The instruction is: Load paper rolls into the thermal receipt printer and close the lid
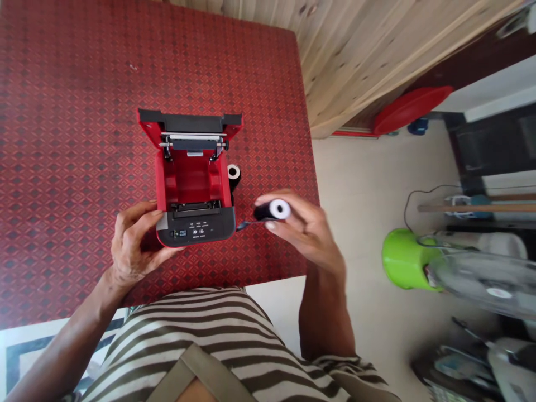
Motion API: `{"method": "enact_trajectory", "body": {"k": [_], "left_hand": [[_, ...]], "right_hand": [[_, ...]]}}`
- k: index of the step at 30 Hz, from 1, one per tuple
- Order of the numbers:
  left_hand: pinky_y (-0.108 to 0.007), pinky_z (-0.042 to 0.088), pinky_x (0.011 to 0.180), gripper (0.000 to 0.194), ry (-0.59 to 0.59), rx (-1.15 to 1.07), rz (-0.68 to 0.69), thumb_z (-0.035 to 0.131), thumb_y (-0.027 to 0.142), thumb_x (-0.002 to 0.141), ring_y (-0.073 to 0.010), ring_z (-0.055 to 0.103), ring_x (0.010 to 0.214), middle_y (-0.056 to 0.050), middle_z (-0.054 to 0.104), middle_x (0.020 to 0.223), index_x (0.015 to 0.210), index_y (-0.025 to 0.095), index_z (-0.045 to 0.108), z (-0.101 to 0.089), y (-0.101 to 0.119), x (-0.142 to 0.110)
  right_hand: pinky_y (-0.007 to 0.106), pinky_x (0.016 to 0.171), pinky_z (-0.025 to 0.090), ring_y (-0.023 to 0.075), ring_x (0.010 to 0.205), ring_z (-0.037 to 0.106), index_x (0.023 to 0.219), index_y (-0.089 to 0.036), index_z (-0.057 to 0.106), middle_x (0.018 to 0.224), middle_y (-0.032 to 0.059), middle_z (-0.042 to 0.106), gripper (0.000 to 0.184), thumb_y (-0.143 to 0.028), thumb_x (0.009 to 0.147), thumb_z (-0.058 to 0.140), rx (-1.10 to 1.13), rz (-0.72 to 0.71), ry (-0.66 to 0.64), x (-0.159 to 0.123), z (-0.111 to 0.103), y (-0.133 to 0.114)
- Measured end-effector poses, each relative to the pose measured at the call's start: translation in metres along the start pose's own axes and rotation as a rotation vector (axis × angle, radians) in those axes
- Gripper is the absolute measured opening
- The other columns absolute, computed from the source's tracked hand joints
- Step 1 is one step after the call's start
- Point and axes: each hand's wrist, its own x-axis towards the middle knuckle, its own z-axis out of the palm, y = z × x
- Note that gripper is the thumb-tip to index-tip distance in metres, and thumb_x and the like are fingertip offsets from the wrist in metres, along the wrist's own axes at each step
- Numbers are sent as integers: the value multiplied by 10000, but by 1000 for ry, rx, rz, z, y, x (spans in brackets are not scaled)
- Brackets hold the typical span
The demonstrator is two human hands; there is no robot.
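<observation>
A red and black receipt printer [196, 226] stands on the table with its lid [190, 125] raised and its red paper bay [190, 181] showing no roll inside. My left hand [136, 240] grips the printer's front left corner, thumb along the front and fingers at the side. To the right of the printer, my right hand [304, 223] holds a small paper roll [278, 209] with a white end and a dark outside. A thin dark strip trails from this roll toward the printer. Another such roll [233, 173] sits against the printer's right side.
A red patterned cover lies over the table [84, 111], whose right edge is just past my right hand. Wooden panelling [335, 56] borders the far side. On the floor at right are a green bucket [402, 259], a fan [494, 285] and a red basin [410, 109].
</observation>
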Motion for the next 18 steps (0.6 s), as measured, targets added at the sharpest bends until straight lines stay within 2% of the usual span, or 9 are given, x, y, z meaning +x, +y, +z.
{"method": "enact_trajectory", "body": {"k": [2,4,6,9,11,13,18], "left_hand": [[-433,660,932,866,10,-20,-9,927,511,791,-274,718,1163,-76,698,1326,1529,336,510,0,1,0],[-435,669,927,858,19,-21,1,933,484,790,-280,725,1162,-96,702,1324,1522,315,519,1,1,0],[-442,677,928,844,17,-14,15,926,459,805,-286,730,1165,-123,701,1324,1523,280,520,1,2,0],[-447,688,927,821,15,-23,1,923,475,804,-295,741,1159,-144,705,1312,1497,257,540,2,2,-2],[-446,693,921,784,14,-29,-21,912,505,809,-295,751,1146,-139,713,1293,1467,269,557,2,2,-3],[-446,697,911,756,17,-26,-26,889,532,828,-295,757,1138,-140,717,1277,1457,275,557,2,2,-4],[-469,695,919,775,-10,-20,-35,866,536,849,-310,749,1171,-170,704,1303,1494,276,524,2,1,-7]], "right_hand": [[414,932,592,250,1078,718,1279,-291,750,1145,59,758,332,-338,951,772,0,-108,-14,0,-11,-30],[438,916,595,263,1033,708,1314,-296,737,1109,62,761,350,-370,972,747,-81,-219,-81,11,-11,-53],[458,953,587,263,1044,696,1360,-288,702,1155,61,761,365,-316,997,720,-243,-314,-145,29,1,-66],[474,1039,560,266,1128,664,1363,-211,659,1230,88,745,332,-180,1033,641,-550,-422,-204,60,33,-69],[474,1046,548,274,1118,646,1269,-155,672,1169,114,745,246,-114,1056,556,-742,-438,-251,74,54,-66],[457,1006,549,279,1074,637,1177,-131,682,1085,132,744,241,-72,1070,475,-889,-404,-303,82,71,-65],[431,947,528,306,1074,645,1096,-107,709,1005,174,749,295,-28,1062,428,-1004,-295,-389,93,92,-65]]}}
